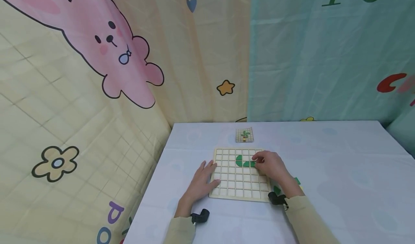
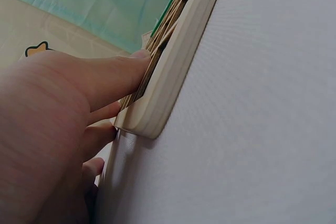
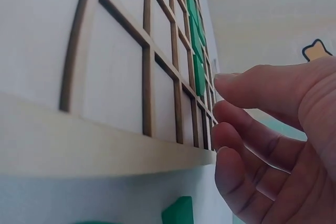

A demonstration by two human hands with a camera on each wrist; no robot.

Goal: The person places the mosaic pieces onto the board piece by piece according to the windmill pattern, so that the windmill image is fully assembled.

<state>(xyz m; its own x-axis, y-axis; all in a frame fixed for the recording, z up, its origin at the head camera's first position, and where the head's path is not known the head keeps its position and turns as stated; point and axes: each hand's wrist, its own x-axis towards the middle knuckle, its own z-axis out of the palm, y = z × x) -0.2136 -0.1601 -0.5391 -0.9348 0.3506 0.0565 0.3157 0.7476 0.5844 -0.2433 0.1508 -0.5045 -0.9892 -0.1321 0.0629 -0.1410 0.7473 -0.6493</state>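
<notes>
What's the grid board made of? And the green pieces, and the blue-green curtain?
The grid board looks like bare, matte wood: it's pale, with brown-sided strips. The green pieces look smooth and evenly coloured; they might be painted wood or plastic, I can't tell which. The blue-green curtain seems to be thin cloth with a soft sheen, because it shows creases.

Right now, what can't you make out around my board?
Card: head view, fine details too small.
Some squares of the board: head view, covered by your right hand.
Loose green pieces: head view, partly behind your right wrist; right wrist view, cut off by the bottom edge.
Rest of the board: left wrist view, cut off by the top edge.
</notes>
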